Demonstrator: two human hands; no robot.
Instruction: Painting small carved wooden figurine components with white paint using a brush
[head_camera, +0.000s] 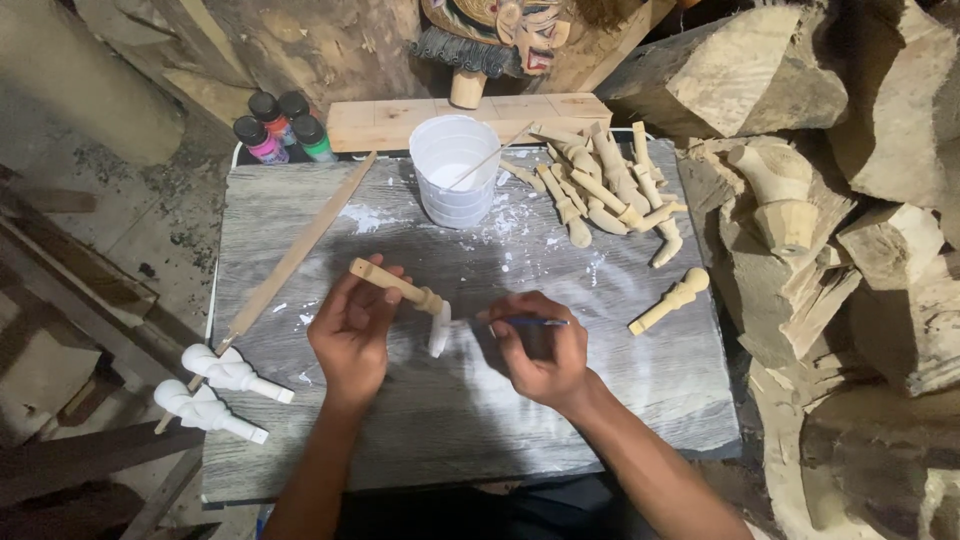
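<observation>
Here the left hand (350, 330) fingers pinch the wooden peg (405, 293).

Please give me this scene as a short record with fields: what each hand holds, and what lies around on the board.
left hand: holds a carved wooden piece, lower end painted white
right hand: holds a thin brush, tip at the white end
board: grey, spattered white
cup: white, stick inside
unpainted pieces: heap, back right
painted pieces: two, left edge
bottles: back left
</observation>
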